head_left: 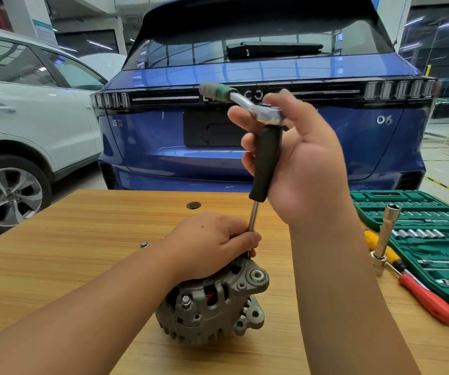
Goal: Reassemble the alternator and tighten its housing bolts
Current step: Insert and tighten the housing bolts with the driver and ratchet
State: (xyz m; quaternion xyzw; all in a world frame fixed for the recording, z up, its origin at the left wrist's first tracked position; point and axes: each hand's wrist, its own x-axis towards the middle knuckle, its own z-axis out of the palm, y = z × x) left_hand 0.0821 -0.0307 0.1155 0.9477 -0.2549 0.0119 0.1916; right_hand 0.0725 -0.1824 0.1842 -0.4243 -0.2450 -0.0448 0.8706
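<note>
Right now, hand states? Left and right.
Left hand: rests on the alternator, fingers pinching the driver shaft.
Right hand: grips the ratchet atop the driver.

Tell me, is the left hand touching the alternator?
Touching. The head view shows the left hand resting on top of the alternator, fingers around the extension shaft.

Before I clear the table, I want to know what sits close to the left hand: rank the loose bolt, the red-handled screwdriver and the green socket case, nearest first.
From the left hand:
1. Loose bolt, on the table to its left.
2. Red-handled screwdriver, on the right, past the right forearm.
3. Green socket case, at the table's right edge.
</note>
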